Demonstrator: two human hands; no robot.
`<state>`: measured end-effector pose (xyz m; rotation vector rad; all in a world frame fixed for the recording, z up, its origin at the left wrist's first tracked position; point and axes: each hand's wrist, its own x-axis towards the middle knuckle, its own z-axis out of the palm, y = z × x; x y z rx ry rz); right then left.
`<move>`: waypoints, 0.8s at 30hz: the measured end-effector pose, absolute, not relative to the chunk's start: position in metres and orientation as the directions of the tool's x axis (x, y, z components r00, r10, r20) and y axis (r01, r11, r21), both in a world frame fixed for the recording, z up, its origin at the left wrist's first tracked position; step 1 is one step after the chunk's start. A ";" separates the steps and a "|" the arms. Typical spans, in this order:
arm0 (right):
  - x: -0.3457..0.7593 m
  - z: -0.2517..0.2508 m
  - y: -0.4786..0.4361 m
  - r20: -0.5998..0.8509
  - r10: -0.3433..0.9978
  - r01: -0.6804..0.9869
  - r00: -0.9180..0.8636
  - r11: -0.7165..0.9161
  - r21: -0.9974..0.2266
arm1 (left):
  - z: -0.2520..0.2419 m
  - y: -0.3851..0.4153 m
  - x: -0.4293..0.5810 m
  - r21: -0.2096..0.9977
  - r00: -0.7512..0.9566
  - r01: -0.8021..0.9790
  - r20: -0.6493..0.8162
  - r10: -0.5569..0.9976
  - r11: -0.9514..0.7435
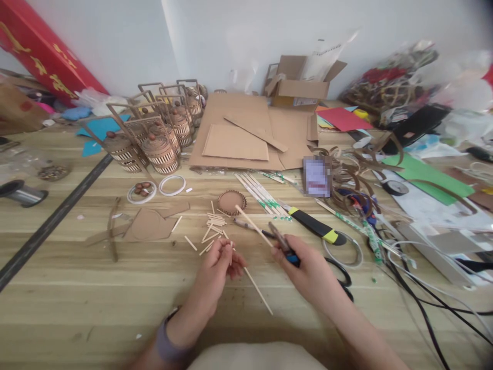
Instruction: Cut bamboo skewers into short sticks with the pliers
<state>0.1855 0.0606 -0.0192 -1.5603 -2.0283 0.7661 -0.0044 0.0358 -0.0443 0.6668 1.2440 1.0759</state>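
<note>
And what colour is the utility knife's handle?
The knife handle is black with yellow-green ends, head view.

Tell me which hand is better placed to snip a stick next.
Likely the right: the right hand holds a pliers-like tool along with a long stick. The left hand, fingers pinched, is beside a second stick, with no tool visible.

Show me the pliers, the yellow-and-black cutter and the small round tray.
Pliers [283, 242]: head view, metal body.
Yellow-and-black cutter [313, 224]: head view, black handle.
Small round tray [231, 201]: head view, bare floor.
</note>
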 end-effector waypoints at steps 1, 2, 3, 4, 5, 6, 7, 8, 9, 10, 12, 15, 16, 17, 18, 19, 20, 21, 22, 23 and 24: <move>0.185 -0.015 0.062 -0.009 0.971 0.651 -0.237 0.152 -0.744 | -0.042 0.035 -0.004 0.871 -0.007 -0.286 -0.418 0.908 0.399; 0.184 -0.011 0.063 -0.052 0.969 0.593 -0.242 0.105 -0.798 | -0.041 0.034 -0.003 0.865 0.019 -0.294 -0.421 0.907 0.407; 0.181 -0.009 0.064 -0.092 0.962 0.540 -0.257 0.064 -0.839 | -0.040 0.033 -0.003 0.857 0.049 -0.303 -0.424 0.904 0.418; 0.179 -0.008 0.065 -0.125 0.952 0.494 -0.279 0.031 -0.869 | -0.040 0.032 -0.002 0.847 0.082 -0.311 -0.428 0.900 0.431; 0.175 -0.008 0.065 -0.148 0.943 0.456 -0.299 0.005 -0.890 | -0.040 0.031 -0.001 0.839 0.119 -0.314 -0.429 0.895 0.444; 0.172 -0.009 0.066 -0.163 0.935 0.429 -0.314 -0.013 -0.903 | -0.040 0.029 0.000 0.833 0.156 -0.312 -0.429 0.890 0.457; 0.169 -0.011 0.066 -0.164 0.933 0.412 -0.320 -0.019 -0.911 | -0.041 0.028 0.002 0.829 0.190 -0.304 -0.430 0.883 0.469; 0.165 -0.014 0.067 -0.156 0.935 0.404 -0.317 -0.015 -0.915 | -0.042 0.026 0.002 0.827 0.223 -0.292 -0.430 0.875 0.481; 0.163 -0.017 0.067 -0.140 0.941 0.403 -0.307 -0.005 -0.915 | -0.042 0.025 0.003 0.826 0.253 -0.277 -0.429 0.867 0.490; 0.161 -0.019 0.067 -0.122 0.947 0.404 -0.296 0.008 -0.915 | -0.042 0.024 0.004 0.828 0.276 -0.265 -0.426 0.861 0.495; 0.158 -0.023 0.068 -0.099 0.954 0.399 -0.283 0.023 -0.917 | -0.043 0.023 0.004 0.830 0.307 -0.249 -0.420 0.854 0.498; 0.157 -0.026 0.068 -0.138 0.936 0.340 -0.324 -0.021 -0.940 | -0.042 0.024 0.004 0.834 0.338 -0.227 -0.417 0.844 0.503; 0.157 -0.027 0.067 -0.148 0.928 0.319 -0.341 -0.034 -0.947 | -0.042 0.024 0.003 0.834 0.344 -0.218 -0.421 0.839 0.507; 0.157 -0.028 0.067 -0.148 0.925 0.309 -0.350 -0.036 -0.950 | -0.041 0.025 0.002 0.834 0.343 -0.214 -0.423 0.839 0.508; 0.157 -0.029 0.066 -0.137 0.928 0.316 -0.346 -0.022 -0.948 | -0.041 0.026 0.001 0.836 0.330 -0.218 -0.422 0.844 0.504; 0.157 -0.030 0.066 -0.116 0.935 0.335 -0.336 0.003 -0.942 | -0.040 0.027 0.000 0.838 0.305 -0.230 -0.420 0.855 0.494; 0.157 -0.031 0.065 -0.094 0.940 0.362 -0.329 0.034 -0.932 | -0.039 0.029 -0.002 0.840 0.264 -0.250 -0.419 0.869 0.481; 0.157 -0.032 0.063 -0.074 0.941 0.391 -0.330 0.064 -0.918 | -0.038 0.030 -0.004 0.839 0.216 -0.277 -0.420 0.882 0.467; 0.156 -0.033 0.062 -0.058 0.938 0.416 -0.343 0.096 -0.905 | -0.038 0.032 -0.006 0.834 0.167 -0.308 -0.426 0.889 0.457; 0.156 -0.033 0.060 -0.043 0.930 0.435 -0.365 0.130 -0.891 | -0.037 0.034 -0.008 0.826 0.127 -0.338 -0.435 0.892 0.451; 0.155 -0.033 0.059 -0.028 0.919 0.451 -0.393 0.166 -0.877 | -0.037 0.035 -0.009 0.818 0.099 -0.362 -0.443 0.891 0.447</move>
